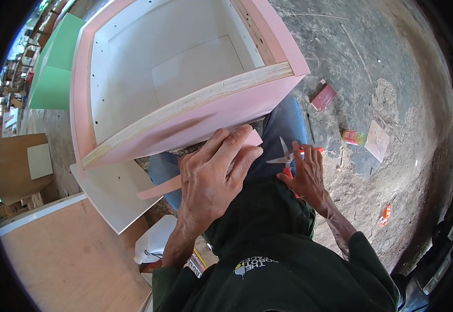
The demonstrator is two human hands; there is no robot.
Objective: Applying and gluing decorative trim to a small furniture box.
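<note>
My left hand [213, 182] is closed on a narrow pink strip [159, 190], whose short upper end shows past my fingertips, just below the near edge of a pink-edged cabinet box [268, 91] with a white interior and pale raw edge. My right hand [307, 179], over my thigh, has its fingers bent round the red handles of open scissors [283, 151], blades pointing up and left. Under the box's left corner lies a white board [101, 190]; my fingers hide much of the strip.
Green panels [52, 67], brown boards [13, 166] and a large plywood panel [60, 255] are at left. On the worn floor at right lie a maroon block [324, 96], a jar [354, 138] and a pale square [377, 140]. A dark vehicle part [445, 249] is at far right.
</note>
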